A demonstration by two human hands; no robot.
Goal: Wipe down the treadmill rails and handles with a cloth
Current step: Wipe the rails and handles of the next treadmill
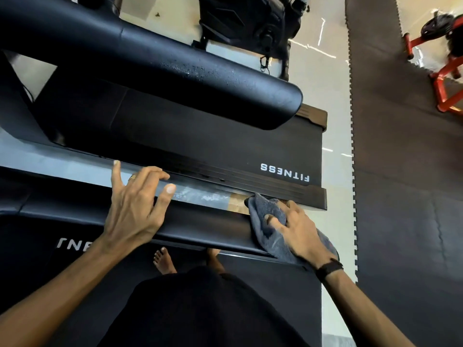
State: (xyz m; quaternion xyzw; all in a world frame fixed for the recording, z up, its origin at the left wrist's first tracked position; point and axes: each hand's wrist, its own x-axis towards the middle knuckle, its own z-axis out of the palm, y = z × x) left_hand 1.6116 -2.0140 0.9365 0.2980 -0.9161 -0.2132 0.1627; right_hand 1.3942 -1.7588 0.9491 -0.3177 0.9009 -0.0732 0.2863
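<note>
A black treadmill handrail runs across the view in front of me, from the left edge to its rounded end at the lower right. A grey cloth is draped over that end. My right hand lies on top of the cloth with fingers curled into it, pressing it against the rail. My left hand rests on the rail further left, fingers spread and relaxed, holding nothing. A second black handrail, belonging to the neighbouring treadmill, crosses the upper part of the view, its surface speckled with droplets.
The neighbouring treadmill's belt marked FITNESS lies beyond my rail. My bare feet stand on my own treadmill's belt. Dark interlocking floor mats cover the right side. A red weight stand and a black exercise machine sit farther off.
</note>
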